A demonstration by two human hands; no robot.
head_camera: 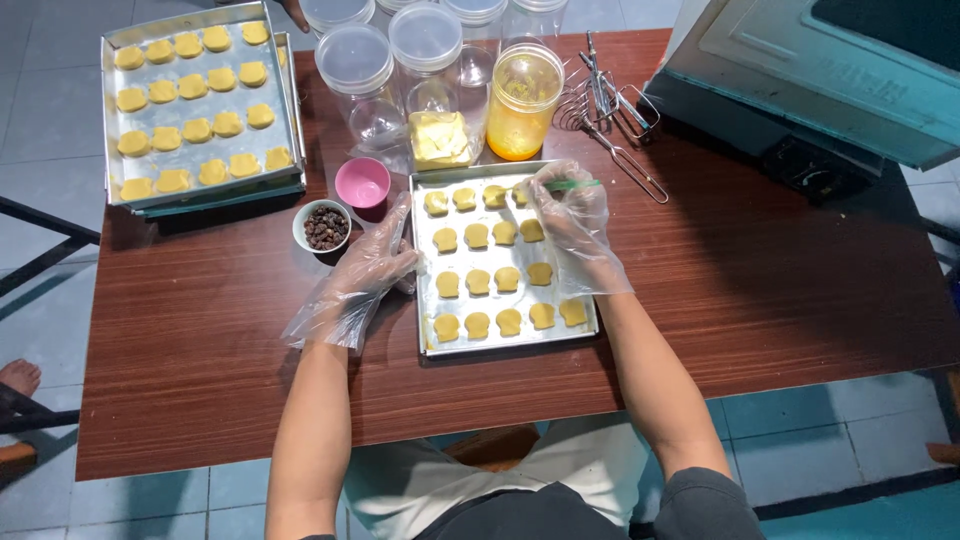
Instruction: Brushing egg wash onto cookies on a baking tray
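Head view: tray (pixel 590 335) holds roughly 16 pale-yellow cookies (pixel 478 282).

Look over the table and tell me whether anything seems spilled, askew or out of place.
Nothing is spilled. One oddity: the far baking tray overhangs the table's corner. The near tray sits square, left hand steadying it, right hand holding a green brush.

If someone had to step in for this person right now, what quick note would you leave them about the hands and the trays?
Left hand, in a clear plastic glove, rests at the left edge of the near tray.
Right hand, gloved too, holds a thin green brush over the tray's back row of dough pieces.
Nineteen pale pieces sit on this tray; whether any are brushed I cannot tell.
A second full tray lies at the back left. A bowl of raisins and a pink cup stand beside the left hand.
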